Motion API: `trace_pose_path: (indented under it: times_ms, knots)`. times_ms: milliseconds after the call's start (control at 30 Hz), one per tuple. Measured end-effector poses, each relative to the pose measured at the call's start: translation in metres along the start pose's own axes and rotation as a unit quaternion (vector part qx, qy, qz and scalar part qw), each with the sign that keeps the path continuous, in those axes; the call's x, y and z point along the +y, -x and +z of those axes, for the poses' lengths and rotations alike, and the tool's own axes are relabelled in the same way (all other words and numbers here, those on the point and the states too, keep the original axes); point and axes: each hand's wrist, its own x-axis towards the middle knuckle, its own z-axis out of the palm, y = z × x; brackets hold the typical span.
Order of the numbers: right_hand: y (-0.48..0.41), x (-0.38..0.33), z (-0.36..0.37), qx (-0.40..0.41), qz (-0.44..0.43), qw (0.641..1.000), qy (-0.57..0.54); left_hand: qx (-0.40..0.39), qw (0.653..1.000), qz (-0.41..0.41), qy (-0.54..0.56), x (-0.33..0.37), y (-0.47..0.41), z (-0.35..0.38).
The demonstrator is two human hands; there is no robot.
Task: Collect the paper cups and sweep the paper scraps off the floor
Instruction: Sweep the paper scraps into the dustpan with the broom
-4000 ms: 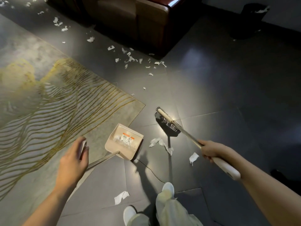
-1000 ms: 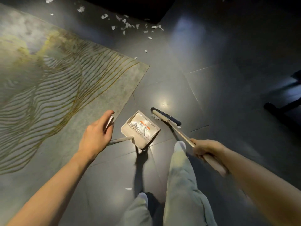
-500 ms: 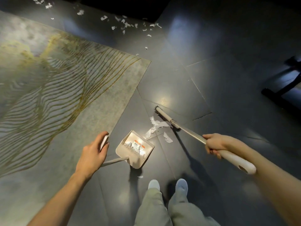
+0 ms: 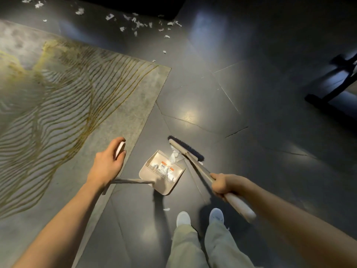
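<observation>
Item: floor sweep in progress, head view; clock directions read on the frame, the person's shoes (image 4: 183, 218) at 6 o'clock. Left hand (image 4: 108, 163), at about 8 o'clock from centre: fingers curled round the pale top end of the dustpan's long handle, the grip closed on it. Dustpan (image 4: 163, 188): beige, just below centre, standing on the dark tiled floor (image 4: 260, 151), mouth opening toward 1 o'clock. Right hand (image 4: 222, 184), at 4 o'clock from the pan: wrapped tight round the shaft of the broom (image 4: 182, 149), pale handle end jutting toward 5 o'clock. Broom head: at the pan's lip, on its 1 o'clock side, bristles to the floor. Paper scraps, lot one (image 4: 173, 156): a crumpled white clump caught between broom head and pan lip, half over the edge. Lot two (image 4: 170, 174): several pieces already lying inside the pan. Lot three (image 4: 166, 209): one small piece loose on the floor at 6 o'clock of the pan, beside the left shoe. Lot four (image 4: 139, 24): a wide scatter at 11 to 12 o'clock along the far floor, well apart from the pan, unswept. Rug (image 4: 67, 93): grey with gold lines, filling 9 to 11 o'clock. Paper cups: none in view. Assessment: near patch almost cleared; far scatter and the stray piece appear to remain; cup collection cannot be judged.
</observation>
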Motion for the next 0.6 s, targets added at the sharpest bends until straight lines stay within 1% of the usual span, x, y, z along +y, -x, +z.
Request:
trace_pose_path:
  times_ms: [67, 100, 233, 400, 600]
  knots:
    - [0.004, -0.002, 0.009, -0.040, -0.006, 0.999, -0.021, -0.001, 1.000, 0.006, 0.005, 0.005, -0.005, 0.003]
    - [0.007, -0.002, 0.010, -0.043, -0.007, 0.998, -0.035, -0.002, 1.000, 0.012, 0.005, 0.008, -0.006, 0.003]
    - [0.039, 0.008, 0.003, -0.021, 0.008, 0.998, -0.054, -0.010, 0.999, 0.033, 0.014, 0.012, -0.002, 0.001]
    - [0.091, 0.042, -0.004, 0.023, -0.008, 0.992, -0.127, -0.041, 0.997, 0.055, 0.026, 0.015, 0.007, -0.001]
    - [0.100, 0.079, -0.006, 0.074, 0.007, 0.971, -0.229, -0.078, 0.992, 0.094, 0.004, 0.032, 0.021, 0.011]
